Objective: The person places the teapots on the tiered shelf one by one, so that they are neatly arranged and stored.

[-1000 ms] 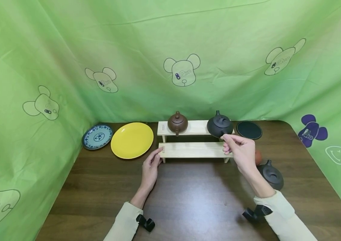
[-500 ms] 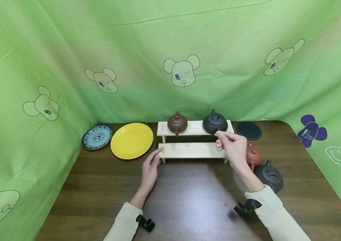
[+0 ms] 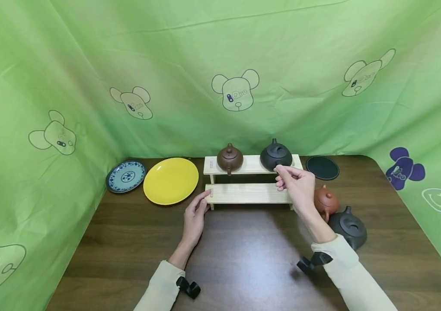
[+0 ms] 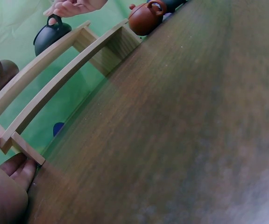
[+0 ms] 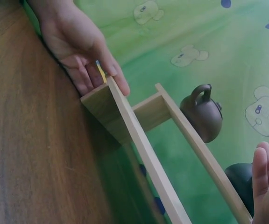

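Observation:
A two-tier wooden rack (image 3: 249, 194) stands mid-table. My left hand (image 3: 194, 218) grips the left end of its lower shelf, thumb on top and fingers below, as the right wrist view shows. At the upper shelf's right part is a black teapot (image 3: 276, 154), handle toward me. My right hand (image 3: 297, 185) pinches that handle between thumb and fingers; in the left wrist view the black teapot (image 4: 50, 36) sits right at the shelf's surface. A brown teapot (image 3: 230, 159) rests on the same shelf's left part.
On the table right of the rack stand an orange-red teapot (image 3: 326, 202) and another black teapot (image 3: 348, 228). A dark round coaster (image 3: 322, 167) lies behind them. At left are a yellow plate (image 3: 171, 181) and a blue patterned plate (image 3: 126, 176). A green curtain (image 3: 166, 65) encloses the table.
My right hand has moved left and slightly away from me with the black teapot, bringing it further in along the upper shelf. The left hand stays on the rack.

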Tool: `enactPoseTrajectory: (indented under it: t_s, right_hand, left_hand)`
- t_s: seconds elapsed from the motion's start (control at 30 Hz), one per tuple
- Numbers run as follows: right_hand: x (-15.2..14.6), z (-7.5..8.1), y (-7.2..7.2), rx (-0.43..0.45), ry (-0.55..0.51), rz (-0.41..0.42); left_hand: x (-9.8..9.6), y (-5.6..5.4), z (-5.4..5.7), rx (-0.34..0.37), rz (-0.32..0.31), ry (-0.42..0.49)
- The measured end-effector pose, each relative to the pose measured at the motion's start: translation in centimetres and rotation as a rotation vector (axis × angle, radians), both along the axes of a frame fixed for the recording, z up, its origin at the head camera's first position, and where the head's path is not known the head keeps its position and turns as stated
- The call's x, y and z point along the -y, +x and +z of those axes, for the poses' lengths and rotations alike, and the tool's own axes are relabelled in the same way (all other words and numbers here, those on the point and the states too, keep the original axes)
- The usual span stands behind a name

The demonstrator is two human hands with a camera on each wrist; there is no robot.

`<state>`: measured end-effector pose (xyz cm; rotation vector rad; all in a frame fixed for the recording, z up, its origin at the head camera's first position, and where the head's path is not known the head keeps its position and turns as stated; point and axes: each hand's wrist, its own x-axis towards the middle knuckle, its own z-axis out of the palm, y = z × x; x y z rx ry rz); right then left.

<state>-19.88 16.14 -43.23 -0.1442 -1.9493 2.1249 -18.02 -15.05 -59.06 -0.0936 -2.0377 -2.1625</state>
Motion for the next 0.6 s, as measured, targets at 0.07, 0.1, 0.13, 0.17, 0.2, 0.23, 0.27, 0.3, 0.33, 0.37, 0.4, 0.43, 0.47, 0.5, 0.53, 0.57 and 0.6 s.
enactPoseTrajectory:
  t_s: [0.07, 0.1, 0.13, 0.17, 0.2, 0.23, 0.27, 0.3, 0.33, 0.37, 0.4, 0.43, 0.47, 0.5, 0.53, 0.57, 0.6]
  right_hand:
    - [-0.1, -0.1, -0.2, 0.011, 0.003, 0.008]
    - [-0.2, -0.1, -0.2, 0.013, 0.003, 0.013]
    - [-0.4, -0.1, -0.3, 0.011, -0.001, 0.019]
    - [-0.6, -0.2, -0.3, 0.008, -0.001, 0.027]
    - [-0.7, -0.2, -0.3, 0.003, -0.002, 0.039]
    - [-0.9, -0.2, -0.4, -0.002, -0.006, 0.052]
    - [-1.0, -0.3, -0.4, -0.008, -0.007, 0.068]
    - [-1.2, -0.3, -0.4, -0.013, -0.010, 0.083]
    - [-1.3, -0.4, -0.4, -0.017, -0.010, 0.097]
    - [-1.4, -0.4, -0.4, -0.020, -0.008, 0.107]
    - [-1.4, -0.5, -0.4, -0.023, -0.008, 0.119]
    - [-1.5, -0.5, -0.4, -0.023, -0.008, 0.127]
    - [-1.5, -0.5, -0.4, -0.024, -0.008, 0.132]
    - [-1.5, -0.5, -0.4, -0.024, -0.009, 0.135]
    - [-1.5, -0.5, -0.4, -0.024, -0.009, 0.139]
    - [-1.5, -0.5, -0.4, -0.026, -0.010, 0.141]
    - [-1.5, -0.5, -0.4, -0.028, -0.012, 0.147]
  left_hand:
    - [0.0, 0.1, 0.2, -0.007, 0.000, -0.001]
    - [-0.1, 0.2, 0.4, -0.014, 0.002, -0.003]
    - [-0.2, 0.2, 0.6, -0.018, 0.004, -0.001]
    - [-0.3, 0.4, 0.9, -0.042, 0.000, -0.001]
    - [-0.4, 0.4, 1.1, -0.058, 0.005, -0.005]
    - [-0.5, 0.5, 1.2, -0.073, 0.009, -0.006]
    - [-0.6, 0.7, 1.6, -0.084, 0.012, -0.011]
    - [-0.7, 0.6, 1.7, -0.079, 0.014, -0.008]
    - [-0.7, 0.6, 1.5, -0.074, 0.013, -0.003]
    - [-0.6, 0.5, 1.5, -0.061, 0.010, 0.003]
    - [-0.5, 0.4, 1.3, -0.040, 0.014, 0.001]
    - [-0.5, 0.4, 1.2, -0.021, 0.008, 0.007]
    - [-0.4, 0.4, 1.2, -0.003, 0.004, 0.009]
    - [-0.3, 0.2, 0.8, 0.017, 0.003, 0.017]
    - [-0.2, 0.2, 0.7, 0.022, 0.000, 0.018]
    - [-0.2, 0.2, 0.8, 0.027, 0.000, 0.016]
    - [-0.2, 0.3, 0.8, 0.024, 0.001, 0.012]
